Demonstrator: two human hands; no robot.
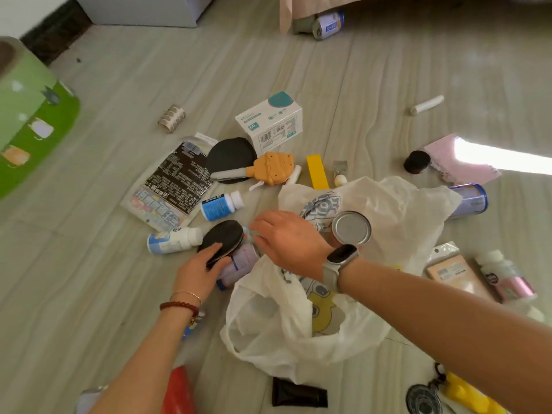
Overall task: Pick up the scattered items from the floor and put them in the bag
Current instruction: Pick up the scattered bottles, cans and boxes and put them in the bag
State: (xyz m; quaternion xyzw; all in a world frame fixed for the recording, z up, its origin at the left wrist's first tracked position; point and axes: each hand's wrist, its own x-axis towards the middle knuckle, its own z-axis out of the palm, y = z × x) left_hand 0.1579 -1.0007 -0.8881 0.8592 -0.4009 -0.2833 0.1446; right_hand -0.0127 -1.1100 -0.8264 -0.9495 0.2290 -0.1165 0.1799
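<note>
Left hand (198, 265) clamped on black round pad (221, 238) and pale purple can (239, 261), on floor just beside white bag (298, 333). Right hand (291, 242) fingers apart, over bag edge. Pad looks light, soft; pinch rim. Can smooth, may roll.

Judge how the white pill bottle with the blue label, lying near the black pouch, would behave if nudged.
The pill bottle lies on its side on the smooth floor, so it would probably roll. It looks like rigid plastic, likely light. Its glossy label may be slightly slippery.
</note>
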